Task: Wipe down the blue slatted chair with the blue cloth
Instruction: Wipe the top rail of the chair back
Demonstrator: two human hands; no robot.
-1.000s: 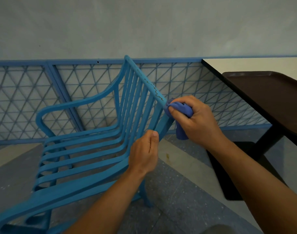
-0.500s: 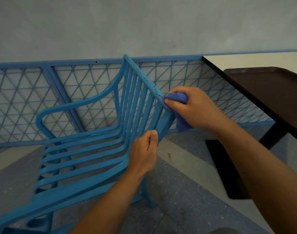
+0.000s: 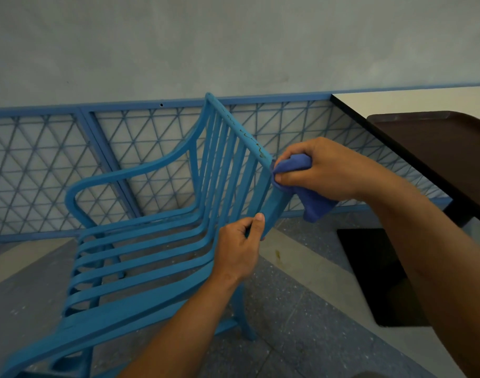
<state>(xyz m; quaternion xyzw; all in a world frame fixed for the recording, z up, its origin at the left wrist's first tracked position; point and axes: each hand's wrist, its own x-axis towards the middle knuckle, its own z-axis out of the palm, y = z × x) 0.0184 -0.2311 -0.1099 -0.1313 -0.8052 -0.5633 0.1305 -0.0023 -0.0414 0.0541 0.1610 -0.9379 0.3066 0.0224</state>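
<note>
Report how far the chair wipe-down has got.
Nothing visibly finished. In hand: the right hand presses the blue cloth on the blue slatted chair at its backrest's near corner; the left hand grips that post. Left: dark marks along the top rail.

I'm seeing two bare forearms, no sleeves anywhere in view, no watch, no bands, no rings on the fingers I can make out. Left hand (image 3: 240, 248) ungloved, short trimmed thumbnail showing. Right hand (image 3: 323, 170) ungloved too, thumbnail short and plain. Nothing else of the person shows.
</note>
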